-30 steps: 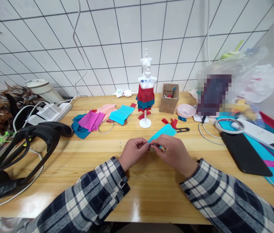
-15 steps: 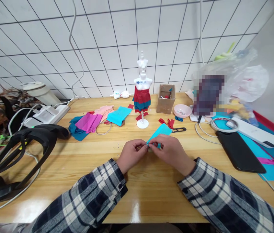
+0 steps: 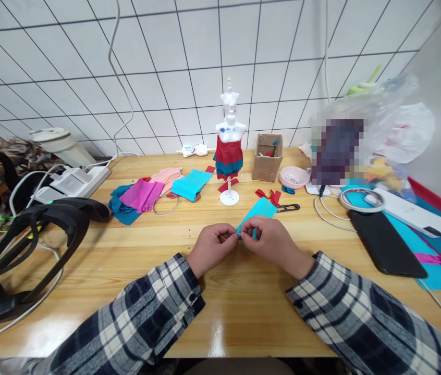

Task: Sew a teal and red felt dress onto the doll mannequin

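Note:
A strip of bright blue fabric (image 3: 261, 208) slants away from my fingertips over the wooden table. My left hand (image 3: 215, 246) pinches its near end between thumb and forefinger. Right beside it, my right hand (image 3: 269, 240) pinches the same end, its fingertips almost touching the left ones. Whatever small thing may be between the fingertips is too tiny to make out. Black thread snips (image 3: 290, 208) lie just past the fabric's far end, near red fabric scraps (image 3: 273, 197). Behind stands a small white mannequin (image 3: 230, 133) wearing a red and teal skirt.
A cardboard box (image 3: 267, 164) and a pink bowl (image 3: 294, 177) of small shiny pieces stand at the back. Magenta cloth (image 3: 142, 195) and other fabric pieces lie left of the mannequin. A black phone (image 3: 388, 245) is at right, a black headset frame (image 3: 75, 234) at left.
Both hands stay at the fabric's near end; the right fingers have shifted slightly in their pinch. The camera view has moved a little. Nothing else has visibly moved.

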Available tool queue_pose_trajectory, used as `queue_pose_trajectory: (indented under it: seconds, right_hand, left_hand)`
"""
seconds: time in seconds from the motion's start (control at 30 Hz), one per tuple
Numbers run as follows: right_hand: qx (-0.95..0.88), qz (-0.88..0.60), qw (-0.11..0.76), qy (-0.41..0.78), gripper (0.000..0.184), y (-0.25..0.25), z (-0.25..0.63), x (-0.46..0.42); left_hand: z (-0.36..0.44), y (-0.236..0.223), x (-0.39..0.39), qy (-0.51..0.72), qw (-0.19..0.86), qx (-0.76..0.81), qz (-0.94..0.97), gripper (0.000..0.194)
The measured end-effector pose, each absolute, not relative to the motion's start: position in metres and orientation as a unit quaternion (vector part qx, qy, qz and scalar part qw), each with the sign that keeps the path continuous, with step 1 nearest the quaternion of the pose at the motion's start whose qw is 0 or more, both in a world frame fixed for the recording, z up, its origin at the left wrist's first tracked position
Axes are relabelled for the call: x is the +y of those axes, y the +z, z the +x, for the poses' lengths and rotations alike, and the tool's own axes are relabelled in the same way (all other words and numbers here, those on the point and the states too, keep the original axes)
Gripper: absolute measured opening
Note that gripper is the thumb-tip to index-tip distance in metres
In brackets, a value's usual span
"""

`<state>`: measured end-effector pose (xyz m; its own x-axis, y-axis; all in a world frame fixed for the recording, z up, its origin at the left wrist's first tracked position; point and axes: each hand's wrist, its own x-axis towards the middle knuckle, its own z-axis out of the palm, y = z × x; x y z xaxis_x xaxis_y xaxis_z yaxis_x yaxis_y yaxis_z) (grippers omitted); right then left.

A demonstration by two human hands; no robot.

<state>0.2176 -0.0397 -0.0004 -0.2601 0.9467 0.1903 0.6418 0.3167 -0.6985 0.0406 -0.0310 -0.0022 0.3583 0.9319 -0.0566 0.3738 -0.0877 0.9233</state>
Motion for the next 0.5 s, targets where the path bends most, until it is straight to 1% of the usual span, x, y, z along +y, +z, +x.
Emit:
queue_pose_trajectory:
  seconds: [0.13, 0.2, 0.3, 0.37, 0.43, 0.47, 0.5]
  right_hand:
    - [-0.746, -0.536, 0.298, 0.259, 0.006, -0.003, 0.219, -0.038]
    - [-0.765, -0.53, 0.294, 0.215, 0.009, 0.0, 0.222, -0.039]
    - [-0.807, -0.505, 0.294, 0.082, 0.025, 0.009, 0.226, -0.044]
    - [-0.839, -0.455, 0.297, 0.034, 0.041, 0.014, 0.229, -0.045]
    - [-0.863, -0.405, 0.299, 0.044, 0.06, 0.013, 0.23, -0.044]
    - [-0.866, -0.394, 0.301, 0.059, 0.066, 0.011, 0.23, -0.043]
    - [-0.862, -0.396, 0.307, 0.077, 0.068, 0.008, 0.23, -0.041]
  left_hand:
    - [0.039, -0.001, -0.03, 0.295, 0.501, 0.469, 0.664, 0.022]
    - [0.038, -0.002, -0.029, 0.297, 0.528, 0.464, 0.646, 0.022]
    - [0.036, -0.005, -0.026, 0.313, 0.581, 0.456, 0.598, 0.021]
    - [0.035, -0.006, -0.024, 0.338, 0.614, 0.446, 0.557, 0.02]
    - [0.032, -0.005, -0.021, 0.364, 0.641, 0.43, 0.522, 0.019]
    - [0.03, -0.004, -0.02, 0.37, 0.652, 0.42, 0.511, 0.018]
    - [0.027, -0.003, -0.02, 0.369, 0.664, 0.409, 0.506, 0.016]
